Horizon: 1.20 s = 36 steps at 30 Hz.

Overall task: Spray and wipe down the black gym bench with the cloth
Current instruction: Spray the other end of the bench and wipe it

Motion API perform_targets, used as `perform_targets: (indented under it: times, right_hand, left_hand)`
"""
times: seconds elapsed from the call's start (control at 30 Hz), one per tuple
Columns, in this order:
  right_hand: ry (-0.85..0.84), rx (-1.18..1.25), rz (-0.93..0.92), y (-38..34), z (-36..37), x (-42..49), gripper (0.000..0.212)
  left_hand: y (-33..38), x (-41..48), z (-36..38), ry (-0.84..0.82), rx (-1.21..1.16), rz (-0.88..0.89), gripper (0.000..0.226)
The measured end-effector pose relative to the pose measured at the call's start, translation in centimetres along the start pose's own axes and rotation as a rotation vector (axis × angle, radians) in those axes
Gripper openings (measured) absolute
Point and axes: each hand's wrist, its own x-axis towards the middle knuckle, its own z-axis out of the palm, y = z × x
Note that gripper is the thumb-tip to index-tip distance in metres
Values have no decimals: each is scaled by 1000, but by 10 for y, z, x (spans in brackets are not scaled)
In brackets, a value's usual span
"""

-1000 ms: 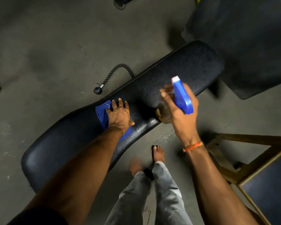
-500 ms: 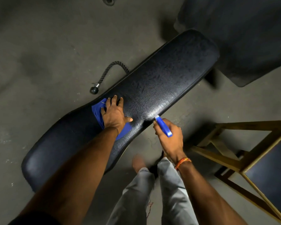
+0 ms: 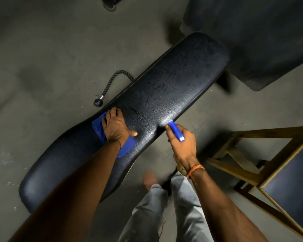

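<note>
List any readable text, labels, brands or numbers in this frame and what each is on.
None readable.
Spray bottle in the right hand: blue head only, no label in view.
Blue cloth under the left hand: no print seen.
Black bench: plain textured pad, no logo visible.
Wooden stool and rope handle: no markings.

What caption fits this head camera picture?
Left hand presses blue cloth on black bench; right hand aims spray bottle.
</note>
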Motion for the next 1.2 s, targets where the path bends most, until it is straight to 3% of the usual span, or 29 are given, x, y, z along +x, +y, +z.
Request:
perform_targets:
  times: [0.13,0.23,0.37,0.57,0.83,1.1,1.2]
  right_hand:
    - [56,-3,52,13,-18,8,33]
    - [24,-49,53,24,-26,4,40]
    - [-10,-59,55,34,-32,1,41]
    - [5,-26,38,24,-43,25,42]
    - [102,51,40,1,-65,76,34]
    - [316,110,111,17,-90,87,28]
    - [275,155,122,24,-89,80,31]
  left_hand:
    - [26,20,-9,-82,-96,40,135]
    - [62,32,-13,-86,-221,56,136]
    - [104,34,-15,-136,-130,39,138]
    - [111,36,-18,-152,-13,27,139]
    - [117,39,-19,-167,10,6,139]
    - [122,39,-19,-171,27,-9,140]
    - [122,40,-18,-172,24,-15,140]
